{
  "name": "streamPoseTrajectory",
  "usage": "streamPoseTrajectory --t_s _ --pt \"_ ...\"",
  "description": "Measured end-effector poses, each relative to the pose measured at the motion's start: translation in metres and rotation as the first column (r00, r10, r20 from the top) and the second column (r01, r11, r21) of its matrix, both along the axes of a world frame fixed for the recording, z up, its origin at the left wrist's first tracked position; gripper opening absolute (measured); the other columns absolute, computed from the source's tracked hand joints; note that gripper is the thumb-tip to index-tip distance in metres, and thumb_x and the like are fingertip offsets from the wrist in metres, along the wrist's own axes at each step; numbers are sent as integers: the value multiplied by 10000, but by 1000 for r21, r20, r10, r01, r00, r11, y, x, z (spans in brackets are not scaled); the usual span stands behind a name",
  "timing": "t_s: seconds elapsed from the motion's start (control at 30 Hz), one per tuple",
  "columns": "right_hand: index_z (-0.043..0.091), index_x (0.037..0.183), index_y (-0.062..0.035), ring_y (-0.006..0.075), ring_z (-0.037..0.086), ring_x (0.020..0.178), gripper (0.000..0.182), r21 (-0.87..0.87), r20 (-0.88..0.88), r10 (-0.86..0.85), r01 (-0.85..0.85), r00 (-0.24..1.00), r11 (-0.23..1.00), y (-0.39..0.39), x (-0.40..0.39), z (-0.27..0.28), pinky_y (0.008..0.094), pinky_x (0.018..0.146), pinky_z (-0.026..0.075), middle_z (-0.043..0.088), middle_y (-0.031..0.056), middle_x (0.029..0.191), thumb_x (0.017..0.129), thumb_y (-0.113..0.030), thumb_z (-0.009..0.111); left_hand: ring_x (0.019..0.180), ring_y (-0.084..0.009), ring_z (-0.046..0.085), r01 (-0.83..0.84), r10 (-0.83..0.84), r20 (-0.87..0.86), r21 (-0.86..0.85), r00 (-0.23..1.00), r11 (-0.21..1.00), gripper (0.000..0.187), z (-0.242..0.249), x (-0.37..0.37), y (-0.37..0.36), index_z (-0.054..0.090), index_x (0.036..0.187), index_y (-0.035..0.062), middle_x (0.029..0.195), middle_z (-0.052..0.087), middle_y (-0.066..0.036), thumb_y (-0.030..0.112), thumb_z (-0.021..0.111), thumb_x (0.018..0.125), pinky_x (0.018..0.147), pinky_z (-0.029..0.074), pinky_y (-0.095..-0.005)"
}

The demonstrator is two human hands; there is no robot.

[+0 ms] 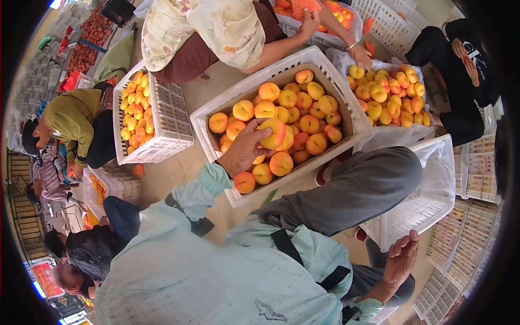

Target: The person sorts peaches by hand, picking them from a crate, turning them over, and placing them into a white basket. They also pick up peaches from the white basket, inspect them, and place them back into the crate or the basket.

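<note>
My left hand (245, 150) is closed around a yellow-red peach (273, 134), holding it over a large white plastic crate (201, 122). Many loose peaches (310, 124) fill that crate, inside a brown cardboard lining. My right hand (400, 260) is raised beside my knee, its fingers loosely extended and nothing visible in it. Just above it stands another white crate (417, 211) with a clear plastic liner, partly hidden by my leg.
A lined crate of smaller yellow fruit (390, 97) stands at upper right, with a co-worker's hand (359, 56) at its edge. Another fruit-filled crate (173, 130) is at left. Several people sit around, and stacked white crates (460, 238) line the right side.
</note>
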State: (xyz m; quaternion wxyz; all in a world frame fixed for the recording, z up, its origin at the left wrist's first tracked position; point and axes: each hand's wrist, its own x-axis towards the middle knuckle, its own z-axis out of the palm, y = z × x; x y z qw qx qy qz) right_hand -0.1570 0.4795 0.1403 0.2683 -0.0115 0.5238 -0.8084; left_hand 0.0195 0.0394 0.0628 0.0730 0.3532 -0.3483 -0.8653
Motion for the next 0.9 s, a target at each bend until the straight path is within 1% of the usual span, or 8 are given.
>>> streamPoseTrajectory --t_s 0.23,0.4,0.5,0.63,0.8,0.83,0.87,0.9 --pt "543 1183 -4 100 540 725 411 397 -216 482 -375 849 838 -154 -6 44 220 633 453 583 53 933 926 -309 642 997 -108 579 13 -16 -15 -141 1000 990 405 5 8 -7 447 1272 99 1157 573 -23 193 620 919 750 482 -259" --pt "521 1226 1 157 607 844 386 727 -373 807 -397 457 561 -253 6 20 287 761 486 607 131 1010 925 -225 610 1048 -103 546 287 -364 -178 -351 914 891 434 20 -15 42 434 1257 47 1157 540 -37 195 658 916 927 443 -247" --pt "533 1190 -2 146 618 773 316 777 -474 865 -384 163 498 -278 5 -17 282 623 494 613 140 913 928 -169 589 1070 -104 535 304 -362 -126 -333 924 892 450 7 -20 42 450 1269 17 1173 546 -44 219 655 924 957 433 -259" --pt "540 1196 -17 109 590 650 333 697 -63 940 -660 335 282 -307 -13 -23 261 517 463 614 76 807 905 -157 623 1070 -96 531 230 -269 -150 -234 951 945 455 -4 -20 28 467 1285 -3 1182 550 -41 257 621 946 944 438 -240" --pt "526 1231 -25 119 610 688 387 663 -97 915 -660 392 354 -330 -26 -43 245 532 498 615 103 904 883 -153 634 985 -96 548 -9 -23 -152 -203 988 979 385 -21 -18 -12 507 1238 46 1128 577 -35 299 588 959 868 459 -241" --pt "517 1245 -21 128 619 702 413 670 -151 875 -603 460 433 -334 -29 -47 247 559 522 613 112 947 874 -154 641 958 -166 573 45 -19 51 -567 999 823 371 -38 -17 -24 515 1225 65 1116 594 -68 222 632 909 874 464 -315" --pt "517 1245 -21 128 619 702 413 671 -148 876 -604 459 430 -337 -37 -56 247 559 522 613 112 947 874 -154 641 958 -166 573 44 -17 52 -564 998 825 371 -49 -14 -31 515 1225 65 1116 594 -68 222 632 909 874 464 -315" --pt "508 1253 -9 140 628 718 433 650 -110 826 -589 553 481 -339 -46 -70 250 588 541 606 120 992 865 -146 641 995 -205 564 261 -115 234 -858 965 442 423 -57 -10 -38 508 1240 68 1138 586 -89 178 652 857 891 454 -352"
